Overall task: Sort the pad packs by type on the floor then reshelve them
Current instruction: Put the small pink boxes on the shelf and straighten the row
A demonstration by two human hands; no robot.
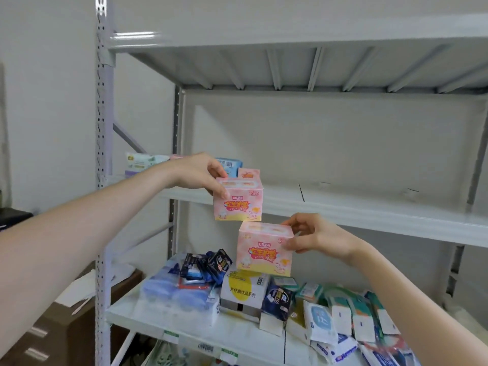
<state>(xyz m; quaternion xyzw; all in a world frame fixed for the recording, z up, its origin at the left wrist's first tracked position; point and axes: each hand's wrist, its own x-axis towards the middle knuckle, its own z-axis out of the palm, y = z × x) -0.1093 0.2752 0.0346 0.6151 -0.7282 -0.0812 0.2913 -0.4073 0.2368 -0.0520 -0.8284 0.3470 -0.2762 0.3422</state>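
The left hand (196, 171) pinches the upper box (237, 200) at its top left corner, thumb on the front face and fingers over the top. The box hangs in the air right in front of the shelf's (369, 210) front edge, near the shelf's left end. The right hand (317, 235) grips the lower box (264, 249) by its right end, fingers curled round the top right corner and onto the front face. This box is below the shelf's edge and out in front of it. A third box (248, 173) of the same pink print stands on the shelf, just behind the upper one.

Both boxes look like thin printed card, and I judge them light, since each one hangs from a few fingers. The walls are likely stiff enough to hold their shape but would dent under a hard squeeze. The glossy print may be a little slippery. A hold across two opposite faces near the top should be safer than a corner pinch. Flat bottoms should let them stand side by side on the shelf.
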